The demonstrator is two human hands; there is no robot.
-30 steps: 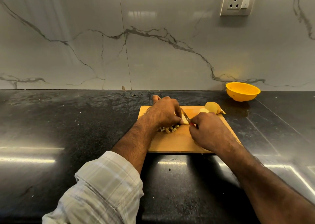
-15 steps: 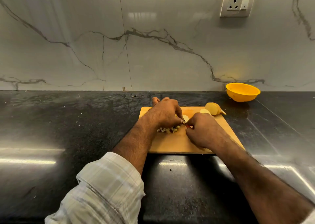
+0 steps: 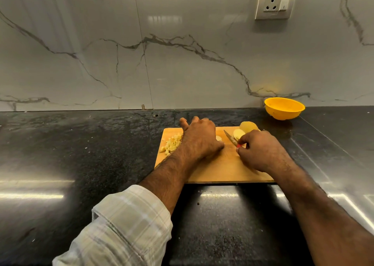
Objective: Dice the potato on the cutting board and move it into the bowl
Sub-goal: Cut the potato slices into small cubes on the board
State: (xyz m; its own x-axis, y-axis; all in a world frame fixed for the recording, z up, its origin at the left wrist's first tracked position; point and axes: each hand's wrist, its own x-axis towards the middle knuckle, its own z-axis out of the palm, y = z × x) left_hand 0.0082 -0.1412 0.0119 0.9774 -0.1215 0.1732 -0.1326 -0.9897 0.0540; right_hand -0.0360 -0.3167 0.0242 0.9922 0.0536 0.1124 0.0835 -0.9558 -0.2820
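Observation:
A wooden cutting board (image 3: 218,168) lies on the black counter. A pile of diced potato (image 3: 172,143) sits at the board's far left corner. My left hand (image 3: 199,138) lies flat on the board beside the pile, fingers straight and pointing away. My right hand (image 3: 257,150) grips a small knife (image 3: 230,138) with a red handle, blade pointing away and left. A potato slice (image 3: 238,133) and a larger uncut potato piece (image 3: 249,127) lie at the board's far right. A small slice (image 3: 218,138) shows between my hands. The yellow bowl (image 3: 284,108) stands beyond, to the right.
The black counter (image 3: 81,154) stretches wide to the left and in front of the board. A marble wall (image 3: 162,53) rises right behind it, with a socket (image 3: 275,2) at upper right. Small crumbs dot the counter.
The diced pile has been pushed from the middle of the board to its far left corner by my left hand. The knife has drawn back to the right and its blade is visible again.

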